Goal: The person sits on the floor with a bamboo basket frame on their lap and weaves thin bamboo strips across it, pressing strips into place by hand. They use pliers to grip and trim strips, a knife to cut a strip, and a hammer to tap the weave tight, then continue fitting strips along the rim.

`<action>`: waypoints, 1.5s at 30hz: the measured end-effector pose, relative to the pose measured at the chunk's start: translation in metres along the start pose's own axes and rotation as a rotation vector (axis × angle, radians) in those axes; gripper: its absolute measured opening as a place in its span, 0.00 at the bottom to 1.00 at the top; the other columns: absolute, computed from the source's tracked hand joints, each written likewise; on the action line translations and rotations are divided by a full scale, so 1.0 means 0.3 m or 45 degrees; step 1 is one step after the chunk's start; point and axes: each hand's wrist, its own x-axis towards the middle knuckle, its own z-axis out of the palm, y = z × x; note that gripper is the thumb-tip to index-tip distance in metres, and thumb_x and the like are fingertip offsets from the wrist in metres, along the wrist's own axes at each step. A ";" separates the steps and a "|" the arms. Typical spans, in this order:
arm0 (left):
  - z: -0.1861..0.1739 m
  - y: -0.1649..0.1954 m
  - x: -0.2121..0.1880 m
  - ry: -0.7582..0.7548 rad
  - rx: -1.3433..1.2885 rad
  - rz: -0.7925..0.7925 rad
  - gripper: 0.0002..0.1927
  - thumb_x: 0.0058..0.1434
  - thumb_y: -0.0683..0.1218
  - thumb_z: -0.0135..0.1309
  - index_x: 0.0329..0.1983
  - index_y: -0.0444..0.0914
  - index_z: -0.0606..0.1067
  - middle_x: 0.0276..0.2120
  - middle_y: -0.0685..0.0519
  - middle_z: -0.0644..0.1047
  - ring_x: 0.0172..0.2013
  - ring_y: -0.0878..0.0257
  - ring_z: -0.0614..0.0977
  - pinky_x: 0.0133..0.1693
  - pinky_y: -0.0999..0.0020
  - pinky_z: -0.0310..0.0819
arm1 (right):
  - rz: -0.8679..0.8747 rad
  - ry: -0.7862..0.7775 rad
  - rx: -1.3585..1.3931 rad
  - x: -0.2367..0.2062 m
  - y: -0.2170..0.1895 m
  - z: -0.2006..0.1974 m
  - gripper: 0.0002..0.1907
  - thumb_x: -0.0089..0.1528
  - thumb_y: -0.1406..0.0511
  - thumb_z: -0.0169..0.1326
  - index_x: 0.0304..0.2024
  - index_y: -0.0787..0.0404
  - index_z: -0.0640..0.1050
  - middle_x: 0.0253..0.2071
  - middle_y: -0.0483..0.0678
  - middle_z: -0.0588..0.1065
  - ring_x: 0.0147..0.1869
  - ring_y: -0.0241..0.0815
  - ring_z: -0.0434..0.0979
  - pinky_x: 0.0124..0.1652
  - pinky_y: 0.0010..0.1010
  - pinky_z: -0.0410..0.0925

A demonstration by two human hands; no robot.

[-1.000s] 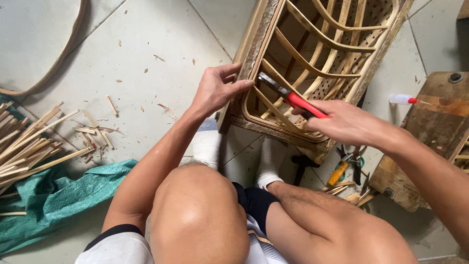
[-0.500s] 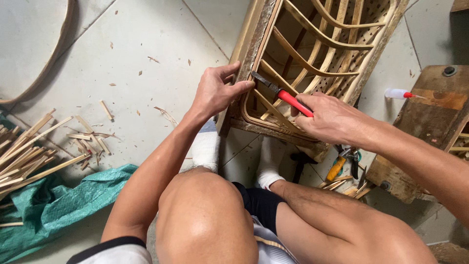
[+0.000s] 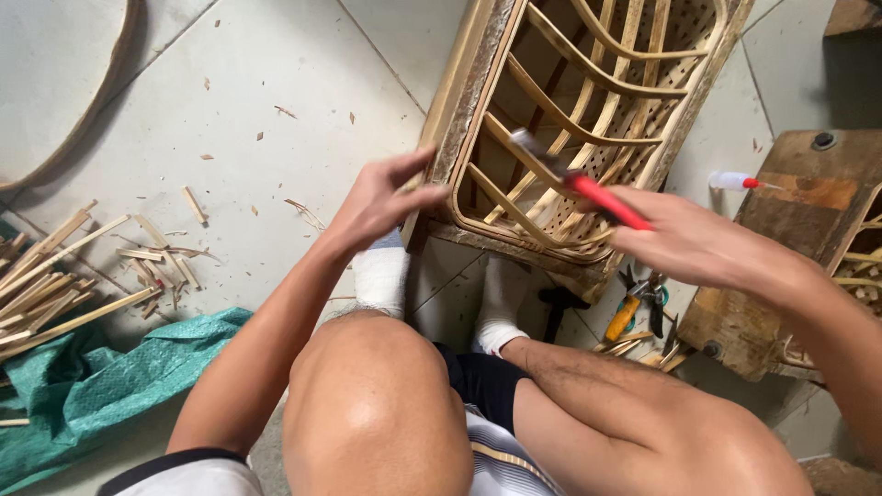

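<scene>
Hammering on pale woven rattan chair frame (image 3: 588,119); right hand (image 3: 684,239) clenched on raised red-handled hammer (image 3: 574,179); left hand (image 3: 386,197) loosely spread beside rim; next, probably a square blow clear of fingers.

A red-handled hammer (image 3: 579,184) slants across the frame's upper middle, metal head up-left, over a bamboo lattice frame (image 3: 588,119) tilted on the floor, upper centre-right.
</scene>
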 end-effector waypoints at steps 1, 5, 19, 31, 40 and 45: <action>-0.007 -0.018 -0.044 -0.021 -0.028 -0.035 0.39 0.60 0.48 0.66 0.71 0.30 0.65 0.67 0.37 0.68 0.66 0.50 0.71 0.64 0.59 0.64 | 0.074 0.042 0.061 -0.017 0.041 0.005 0.29 0.66 0.58 0.49 0.70 0.45 0.67 0.28 0.50 0.71 0.28 0.46 0.70 0.28 0.42 0.67; 0.010 -0.093 -0.174 0.029 -0.321 -0.213 0.34 0.58 0.45 0.64 0.67 0.31 0.68 0.60 0.42 0.77 0.57 0.58 0.79 0.56 0.65 0.77 | 0.136 0.134 0.024 -0.078 0.182 0.050 0.33 0.66 0.57 0.52 0.74 0.46 0.64 0.32 0.51 0.75 0.29 0.45 0.75 0.30 0.39 0.70; 0.095 0.015 -0.203 0.021 1.226 1.165 0.23 0.65 0.46 0.63 0.61 0.36 0.73 0.58 0.45 0.76 0.60 0.49 0.77 0.64 0.48 0.64 | -0.118 0.426 0.285 -0.240 0.426 0.240 0.20 0.61 0.58 0.58 0.52 0.59 0.79 0.41 0.47 0.72 0.42 0.41 0.74 0.41 0.33 0.70; 0.174 0.008 -0.112 -0.260 1.586 1.129 0.37 0.58 0.40 0.55 0.74 0.45 0.65 0.52 0.49 0.74 0.61 0.53 0.72 0.70 0.44 0.53 | -0.301 0.966 0.086 -0.234 0.605 0.576 0.22 0.57 0.65 0.59 0.56 0.58 0.80 0.61 0.56 0.74 0.62 0.53 0.75 0.59 0.40 0.68; 0.188 0.011 -0.109 -0.238 1.574 1.108 0.38 0.57 0.39 0.57 0.73 0.48 0.66 0.50 0.52 0.74 0.59 0.55 0.74 0.70 0.45 0.53 | -0.344 1.034 -0.074 -0.200 0.624 0.477 0.27 0.55 0.67 0.61 0.58 0.55 0.78 0.64 0.58 0.71 0.67 0.58 0.72 0.66 0.45 0.64; 0.193 0.013 -0.109 -0.240 1.596 1.113 0.39 0.58 0.38 0.58 0.74 0.49 0.66 0.49 0.52 0.74 0.59 0.56 0.74 0.70 0.46 0.53 | -0.322 0.998 0.044 -0.195 0.653 0.513 0.27 0.54 0.69 0.61 0.58 0.55 0.78 0.64 0.57 0.71 0.64 0.57 0.72 0.63 0.44 0.65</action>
